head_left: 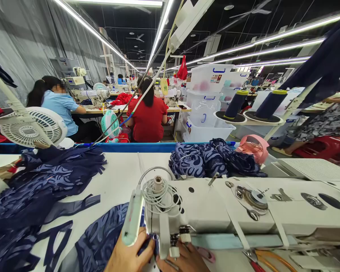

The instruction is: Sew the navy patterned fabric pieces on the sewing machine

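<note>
From the head view, both hands sat at the needle end of the sewing machine [215, 207]. The left hand [130, 255] lay flat, fingers spread, pressing the navy lace piece [102, 238] onto the desk [121, 177]; the right hand [187, 258] rested just beside the presser foot, fingers loosely curled on the fabric — gripping nothing I could make out. Good feeding here, I judged, meant even, light pressure from both sides. The piece's long axis ran from the needle out leftward, away from the machine. Left of the machine lay more cut lace [39, 189].
</note>
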`<state>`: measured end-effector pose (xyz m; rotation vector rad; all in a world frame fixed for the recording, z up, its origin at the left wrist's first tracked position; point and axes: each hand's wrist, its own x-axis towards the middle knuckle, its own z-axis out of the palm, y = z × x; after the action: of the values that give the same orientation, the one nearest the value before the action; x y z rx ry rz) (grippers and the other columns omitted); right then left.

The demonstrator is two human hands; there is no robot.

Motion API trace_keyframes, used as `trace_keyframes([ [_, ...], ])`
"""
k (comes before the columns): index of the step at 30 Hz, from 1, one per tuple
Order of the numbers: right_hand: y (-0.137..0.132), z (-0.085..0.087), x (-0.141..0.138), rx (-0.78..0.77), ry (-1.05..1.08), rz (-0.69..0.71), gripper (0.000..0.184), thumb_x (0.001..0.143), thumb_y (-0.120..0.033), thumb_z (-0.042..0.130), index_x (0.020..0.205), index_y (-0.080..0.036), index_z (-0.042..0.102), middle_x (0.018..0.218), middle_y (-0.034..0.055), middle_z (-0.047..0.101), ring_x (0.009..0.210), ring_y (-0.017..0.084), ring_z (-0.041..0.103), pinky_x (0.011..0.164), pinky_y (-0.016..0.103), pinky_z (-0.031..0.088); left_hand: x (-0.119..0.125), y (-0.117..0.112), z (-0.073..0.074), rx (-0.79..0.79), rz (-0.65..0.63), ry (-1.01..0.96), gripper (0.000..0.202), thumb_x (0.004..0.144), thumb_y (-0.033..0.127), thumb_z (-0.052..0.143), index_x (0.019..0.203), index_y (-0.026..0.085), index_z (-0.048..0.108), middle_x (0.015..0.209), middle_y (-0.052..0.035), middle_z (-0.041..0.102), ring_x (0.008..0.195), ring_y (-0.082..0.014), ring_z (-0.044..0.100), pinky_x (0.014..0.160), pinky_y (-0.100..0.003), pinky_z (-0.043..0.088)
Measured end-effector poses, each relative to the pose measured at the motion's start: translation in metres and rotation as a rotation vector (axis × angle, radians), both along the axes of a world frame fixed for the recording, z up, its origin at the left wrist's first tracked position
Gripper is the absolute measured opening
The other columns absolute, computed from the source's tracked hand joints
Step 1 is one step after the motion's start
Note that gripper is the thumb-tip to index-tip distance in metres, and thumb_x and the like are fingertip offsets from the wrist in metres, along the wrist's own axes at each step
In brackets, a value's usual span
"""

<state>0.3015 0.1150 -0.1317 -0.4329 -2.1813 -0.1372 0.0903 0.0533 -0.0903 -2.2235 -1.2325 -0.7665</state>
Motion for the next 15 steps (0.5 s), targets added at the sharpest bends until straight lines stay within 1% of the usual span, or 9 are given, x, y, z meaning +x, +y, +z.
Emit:
trace_keyframes([
  [1,0.0,0.002,-0.002,0.032,0.003,-0.012,0.045,0.115,-0.033,0.027,0.098,-0.03,0.07,0.075,-0.0093,0.072,0.078,0.017,0.063,0.054,0.034,0.033,0.001,0.001,-0.002,-0.028,0.01,0.004,0.042,0.107,0.019,0.026,0.101,0.017,0.067,0.09,-0.005,0.071,0.085,-0.0139,0.068,0.073,-0.025,0.051],
  [2,-0.001,0.005,-0.004,0.057,-0.005,-0.019,0.046,0.115,-0.031,0.027,0.097,-0.03,0.07,0.075,-0.0087,0.072,0.078,0.017,0.063,0.054,0.034,0.032,0.003,0.0,-0.005,-0.039,0.022,0.007,0.04,0.107,0.019,0.028,0.101,0.016,0.067,0.089,-0.0057,0.071,0.085,-0.0152,0.068,0.07,-0.025,0.051],
  [3,-0.002,0.008,-0.006,0.063,-0.013,-0.022,0.046,0.114,-0.03,0.028,0.095,-0.029,0.069,0.076,-0.0082,0.072,0.076,0.017,0.063,0.055,0.034,0.033,0.005,-0.002,-0.01,-0.027,0.037,0.005,0.036,0.105,0.017,0.031,0.101,0.016,0.067,0.088,-0.0054,0.07,0.084,-0.0164,0.068,0.071,-0.027,0.051],
  [5,-0.004,0.014,-0.008,0.019,-0.017,-0.027,0.042,0.114,-0.028,0.032,0.09,-0.027,0.067,0.075,-0.0072,0.07,0.073,0.016,0.062,0.062,0.031,0.038,0.012,-0.007,-0.02,0.056,0.078,0.0,0.03,0.102,0.01,0.038,0.097,0.015,0.067,0.082,-0.0037,0.068,0.081,-0.0176,0.067,0.081,-0.033,0.05],
  [7,-0.008,0.016,-0.01,-0.034,0.015,-0.037,0.039,0.113,-0.028,0.036,0.089,-0.026,0.066,0.073,-0.0063,0.069,0.069,0.015,0.06,0.073,0.029,0.042,0.017,-0.013,-0.025,0.099,0.096,-0.01,0.03,0.1,0.006,0.038,0.094,0.013,0.067,0.078,-0.0028,0.066,0.077,-0.0178,0.066,0.093,-0.04,0.046],
  [9,-0.011,0.014,-0.01,-0.005,0.037,-0.033,0.034,0.112,-0.026,0.04,0.092,-0.025,0.067,0.074,-0.0055,0.069,0.069,0.014,0.059,0.081,0.029,0.042,0.018,-0.017,-0.024,0.036,0.099,-0.065,0.032,0.103,0.009,0.036,0.099,0.013,0.067,0.08,-0.0031,0.066,0.076,-0.0173,0.065,0.099,-0.043,0.043],
  [11,-0.013,0.009,-0.01,0.05,0.027,0.002,0.029,0.11,-0.022,0.044,0.093,-0.025,0.066,0.077,-0.0056,0.07,0.068,0.014,0.059,0.085,0.031,0.041,0.016,-0.019,-0.018,-0.069,0.107,-0.13,0.034,0.105,0.013,0.033,0.105,0.017,0.066,0.083,-0.0025,0.066,0.076,-0.0161,0.064,0.096,-0.04,0.044],
  [12,-0.013,0.006,-0.01,0.042,0.015,0.011,0.027,0.11,-0.021,0.045,0.092,-0.024,0.066,0.076,-0.0058,0.069,0.066,0.013,0.058,0.087,0.031,0.041,0.015,-0.018,-0.016,-0.092,0.119,-0.138,0.035,0.106,0.014,0.031,0.105,0.019,0.066,0.082,-0.0015,0.065,0.074,-0.0157,0.063,0.095,-0.04,0.043],
  [15,-0.015,-0.002,-0.01,-0.063,-0.046,0.014,0.019,0.106,-0.019,0.054,0.09,-0.023,0.063,0.074,-0.0084,0.068,0.058,0.01,0.056,0.087,0.031,0.042,0.014,-0.015,-0.013,-0.024,0.101,-0.049,0.036,0.105,0.012,0.031,0.099,0.019,0.066,0.072,0.0017,0.06,0.067,-0.015,0.059,0.098,-0.044,0.041],
])
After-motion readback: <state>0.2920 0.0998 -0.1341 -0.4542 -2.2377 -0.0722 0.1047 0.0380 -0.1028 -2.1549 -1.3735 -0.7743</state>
